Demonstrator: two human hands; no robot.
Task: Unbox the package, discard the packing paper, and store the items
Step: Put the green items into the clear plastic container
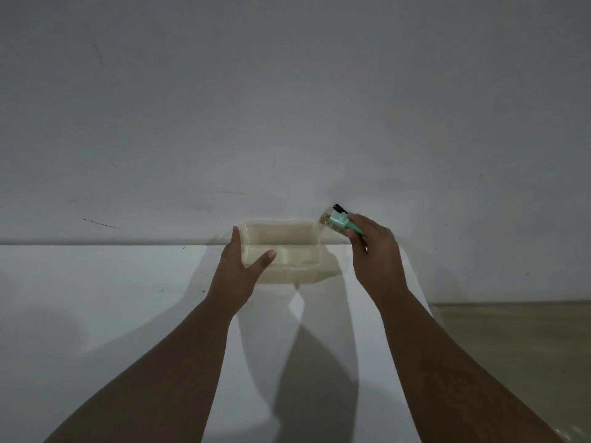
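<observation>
A translucent plastic container [294, 251] stands open on the white table near the wall, and nothing shows inside it. My left hand [238, 270] grips its left wall, fingers outside along the side and thumb over the rim into the box. My right hand [372, 251] hovers just right of the container, closed around a small bundle of items [335, 219]: a mint-green piece, a clear wrapped part and a black tip poking out toward the wall. The bundle is held above the container's back right corner.
The white table [112, 314] runs up to a grey wall [287, 107]. Its right edge falls off beside my right forearm, with a brown wooden floor [518, 346] beyond. Shadows of both arms lie on the tabletop.
</observation>
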